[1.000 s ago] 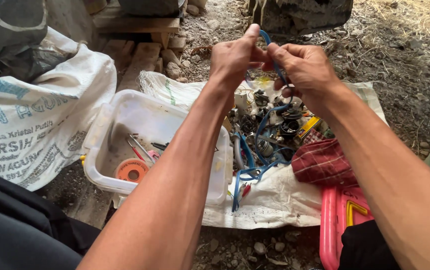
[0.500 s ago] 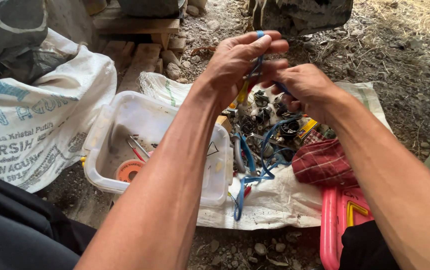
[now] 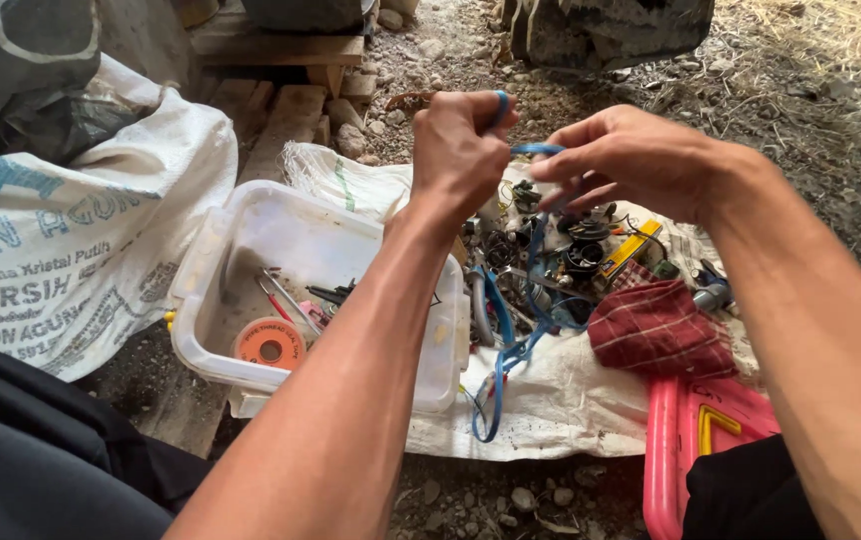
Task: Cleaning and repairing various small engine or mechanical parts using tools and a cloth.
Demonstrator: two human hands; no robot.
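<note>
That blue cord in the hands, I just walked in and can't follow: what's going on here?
A person sits over a white woven sheet on gravel, holding a blue cord between both hands. The left hand is closed around one end, the right hand pinches it close by, and the rest hangs down onto a pile of small dark parts. Beside it are a red checked cloth and a white plastic tub holding an orange spool.

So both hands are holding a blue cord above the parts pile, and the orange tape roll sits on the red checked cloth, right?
Not quite. In the head view the orange tape roll lies inside the white plastic tub, not on the red checked cloth. The rest stands.
</note>
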